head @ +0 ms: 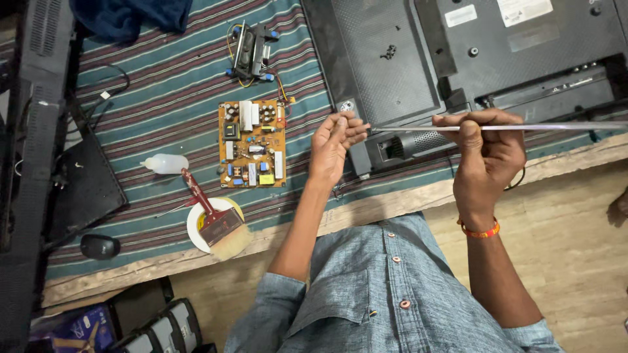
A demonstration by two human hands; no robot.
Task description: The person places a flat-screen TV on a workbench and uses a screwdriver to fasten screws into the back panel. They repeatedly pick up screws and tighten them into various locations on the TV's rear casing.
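My left hand (333,145) pinches the near end of a long thin pale strip (556,127) that runs level to the right edge of the view. My right hand (485,157) grips the same strip further along, thumb pressed over it; an orange band sits on that wrist. Both hands hover over the front edge of a striped cloth (163,98), in front of a black television back panel (471,59). An orange circuit board (252,144) lies flat on the cloth just left of my left hand.
A red-handled brush (212,216) rests on a roll of white tape (199,225). Nearby are a small white bottle (165,163), a black speaker part with wires (252,52), a black mouse (100,246) and dark panels (39,144) at left. Wooden floor lies at right.
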